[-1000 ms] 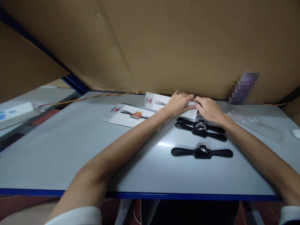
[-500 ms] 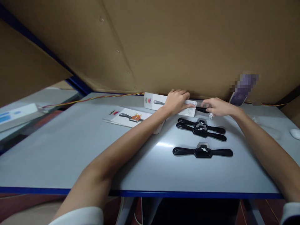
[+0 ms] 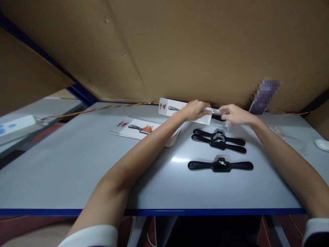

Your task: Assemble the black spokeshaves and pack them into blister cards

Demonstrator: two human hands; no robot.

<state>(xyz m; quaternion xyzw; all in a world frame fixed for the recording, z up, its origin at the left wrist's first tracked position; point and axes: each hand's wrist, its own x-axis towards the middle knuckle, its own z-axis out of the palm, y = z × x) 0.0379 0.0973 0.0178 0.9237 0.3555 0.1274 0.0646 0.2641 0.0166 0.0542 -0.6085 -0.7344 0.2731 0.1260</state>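
Observation:
At the back of the table, my left hand (image 3: 196,109) is closed round a white printed card package (image 3: 171,105) with a tool pictured on it. From the package's right end sticks clear plastic (image 3: 226,124) with a black handle (image 3: 217,118) in it. My right hand (image 3: 236,115) pinches the plastic at that end; its fingertips partly cover the handle. Nearer me lie two black spokeshaves (image 3: 223,145), one overlapping the other. A third spokeshave (image 3: 221,167) lies apart in front of them. More printed cards (image 3: 136,128) are stacked to the left, partly behind my left forearm.
A brown board (image 3: 180,51) slants over the table's back edge, where a phone (image 3: 263,97) leans. A red-yellow cable (image 3: 110,107) runs along the back left. Crumpled clear plastic (image 3: 290,139) and a white mouse-like object (image 3: 321,144) lie at right.
My right hand's fingers have shifted a little on the clear plastic, and the package's right end has moved slightly. The spokeshaves lie as before; the whole view has shifted slightly.

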